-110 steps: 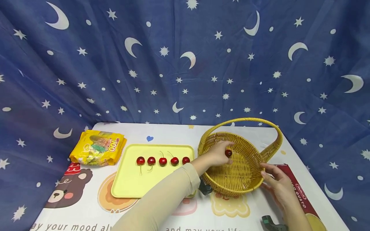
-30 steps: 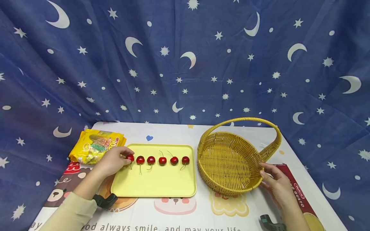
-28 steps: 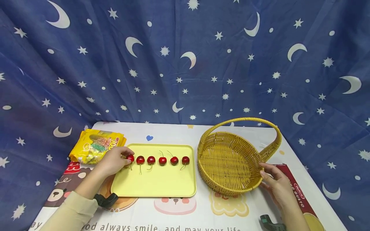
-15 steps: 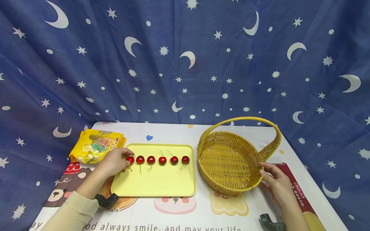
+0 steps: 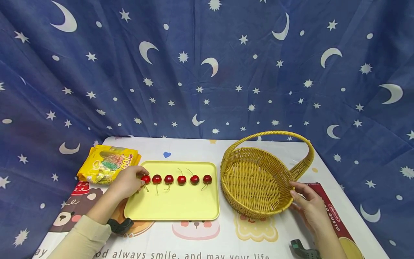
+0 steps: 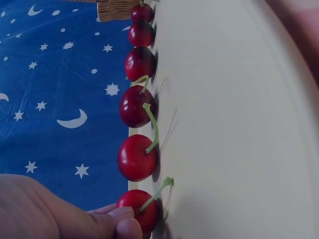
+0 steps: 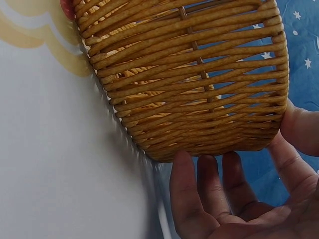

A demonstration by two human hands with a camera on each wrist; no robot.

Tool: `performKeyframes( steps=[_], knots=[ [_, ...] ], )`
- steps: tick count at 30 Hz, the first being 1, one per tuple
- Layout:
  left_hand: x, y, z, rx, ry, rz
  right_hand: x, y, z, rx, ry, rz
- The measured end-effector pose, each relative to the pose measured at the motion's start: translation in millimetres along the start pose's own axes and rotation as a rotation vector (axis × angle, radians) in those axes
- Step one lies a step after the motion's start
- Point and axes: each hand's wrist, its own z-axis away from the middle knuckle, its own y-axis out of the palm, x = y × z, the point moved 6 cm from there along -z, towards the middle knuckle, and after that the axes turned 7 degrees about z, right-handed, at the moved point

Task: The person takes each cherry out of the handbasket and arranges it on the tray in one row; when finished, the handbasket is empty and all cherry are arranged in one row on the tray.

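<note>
On the yellow tray (image 5: 171, 208) a row of several red cherries (image 5: 181, 180) with green stems lies along the upper half. My left hand (image 5: 127, 181) pinches the leftmost cherry (image 6: 144, 211) between thumb and fingers, down at the tray surface; its stem points toward the tray's front in the head view. My right hand (image 5: 308, 205) holds the right rim of a round wicker basket (image 5: 255, 212) with a tall arched handle. In the right wrist view the thumb lies at the rim and the fingers (image 7: 187, 194) press the outer wall from below. The basket's inside shows only bare weave.
A yellow snack bag (image 5: 108, 165) lies left of the tray, behind my left forearm. A dark red package (image 5: 334, 219) lies along the right table edge, partly under my right arm. The printed white tablecloth (image 5: 194, 248) reaches back to a blue star-and-moon curtain (image 5: 207, 72).
My left hand has moved from inside the basket, where it held a cherry, to the tray's left end, where that cherry now joins the row. My right hand stays on the basket.
</note>
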Motion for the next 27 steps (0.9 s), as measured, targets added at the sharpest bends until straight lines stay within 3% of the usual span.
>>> performKeyframes(
  steps=[7, 16, 19, 21, 25, 27],
  knots=[
    [-0.1, -2.9, 2.6, 0.010, -0.009, 0.046, -0.8, 0.1, -2.4, -0.006, 0.024, 0.001],
    [-11.6, -9.3, 11.5, 0.034, 0.010, 0.108, 3.4, -4.6, -2.8, -0.031, 0.047, 0.043],
    [-17.9, -11.7, 14.0, 0.021, 0.037, 0.096, 13.0, -7.3, 0.5, -0.076, 0.021, 0.185],
    [-23.0, -13.5, 17.2, -0.004, 0.051, 0.069, 25.3, -8.2, 5.3, -0.121, -0.016, 0.372],
    [-38.6, -17.5, 28.3, -0.092, 0.090, 0.017, 56.7, -2.7, 20.2, -0.233, -0.110, 0.749],
    [-49.5, -18.7, 35.4, -0.157, 0.139, -0.007, 72.0, 5.2, 27.6, -0.268, -0.182, 0.845]
  ],
)
